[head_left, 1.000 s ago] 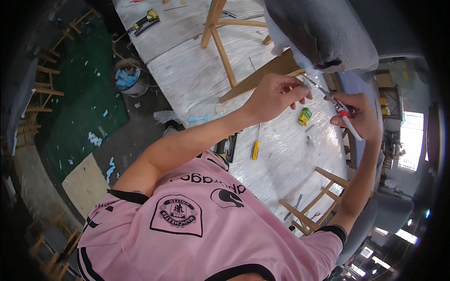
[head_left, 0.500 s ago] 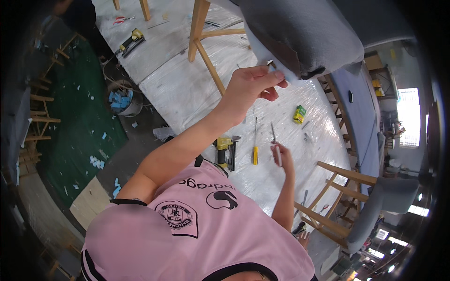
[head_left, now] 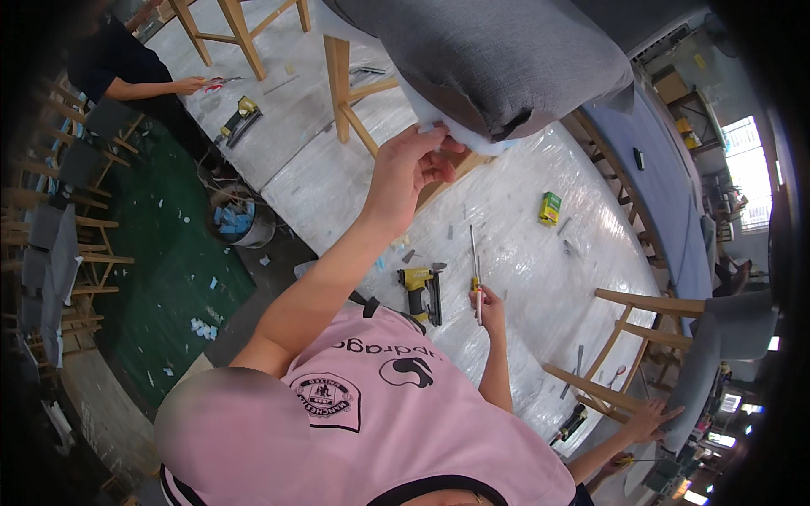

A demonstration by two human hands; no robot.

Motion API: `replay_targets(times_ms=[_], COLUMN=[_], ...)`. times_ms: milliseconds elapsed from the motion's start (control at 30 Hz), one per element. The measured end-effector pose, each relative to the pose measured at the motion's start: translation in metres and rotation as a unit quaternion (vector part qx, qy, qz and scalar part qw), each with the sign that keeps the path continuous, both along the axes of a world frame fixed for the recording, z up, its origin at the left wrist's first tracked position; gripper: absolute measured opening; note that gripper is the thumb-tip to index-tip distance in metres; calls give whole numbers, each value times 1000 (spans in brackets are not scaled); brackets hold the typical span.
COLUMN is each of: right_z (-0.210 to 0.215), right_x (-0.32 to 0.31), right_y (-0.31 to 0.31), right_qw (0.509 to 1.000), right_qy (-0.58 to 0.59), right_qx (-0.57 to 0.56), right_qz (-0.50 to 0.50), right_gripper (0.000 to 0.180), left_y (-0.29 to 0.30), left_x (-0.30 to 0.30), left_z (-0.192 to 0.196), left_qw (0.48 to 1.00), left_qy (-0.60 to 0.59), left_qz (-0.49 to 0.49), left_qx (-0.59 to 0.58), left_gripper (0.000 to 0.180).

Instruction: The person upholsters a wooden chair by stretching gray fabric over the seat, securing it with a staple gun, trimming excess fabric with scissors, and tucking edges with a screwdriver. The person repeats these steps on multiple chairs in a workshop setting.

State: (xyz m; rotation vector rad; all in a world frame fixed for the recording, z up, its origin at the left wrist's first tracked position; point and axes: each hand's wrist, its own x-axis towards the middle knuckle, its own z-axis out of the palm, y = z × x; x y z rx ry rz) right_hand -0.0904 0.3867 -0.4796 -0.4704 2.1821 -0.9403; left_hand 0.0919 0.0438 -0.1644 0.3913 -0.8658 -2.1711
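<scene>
An upturned chair with grey fabric (head_left: 506, 67) and wooden legs stands at the far middle. White padding (head_left: 460, 131) shows along the cover's lower edge. There my left hand (head_left: 413, 173) is closed, its fingertips at the padding's edge. Nearer and to the right, my right hand (head_left: 489, 312) is closed round a slim white-handled tool (head_left: 479, 305); its tip cannot be made out. A screwdriver (head_left: 474, 253) with a yellow handle lies against that hand, its shaft pointing away; whether the fingers grip it too is unclear. Left of it rests a yellow-and-black staple gun (head_left: 422, 295).
Plastic film covers the table (head_left: 523, 261). A green-yellow box (head_left: 549, 208) stands on the right. A second staple gun (head_left: 240, 120) and red-handled scissors (head_left: 221, 82), with a co-worker's hand (head_left: 190, 84), are far left. Another person's hand (head_left: 650, 422) touches a grey chair (head_left: 717, 363). A scrap bucket (head_left: 253, 228) stands left.
My right hand has moved left to the screwdriver. My left hand stays at the padding, its fingers shifted. The chair sits turned differently. Co-workers' hands have come to the scissors and the right-hand chair.
</scene>
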Motion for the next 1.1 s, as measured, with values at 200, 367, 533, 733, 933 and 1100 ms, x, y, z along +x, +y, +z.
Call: replay_targets(times_ms=[200, 367, 533, 733, 933, 1100], right_z=[70, -18, -42, 273, 397, 334], right_x=[-19, -25, -30, 11, 35, 37], right_y=[-49, -13, -18, -200, -244, -232], right_qw=[995, 977, 969, 939, 922, 845], right_qy=[84, 193, 199, 67, 43, -150], right_qx=[-26, 71, 143, -337, -366, -497], right_qz=[44, 50, 42, 16, 120, 132], right_gripper=[59, 54, 44, 52, 55, 36], left_y=[-7, -19, -28, -34, -29, -30], left_x=[12, 23, 13, 26, 29, 28], left_z=[-46, 32, 75, 69, 84, 92], left_qw=[953, 714, 653, 609, 542, 525], left_qy=[-153, -162, -159, -167, -211, -298], left_qz=[224, 391, 246, 164, 132, 80], left_qx=[-134, -557, -699, -757, -803, -793], left_gripper=[41, 45, 27, 18, 17, 18])
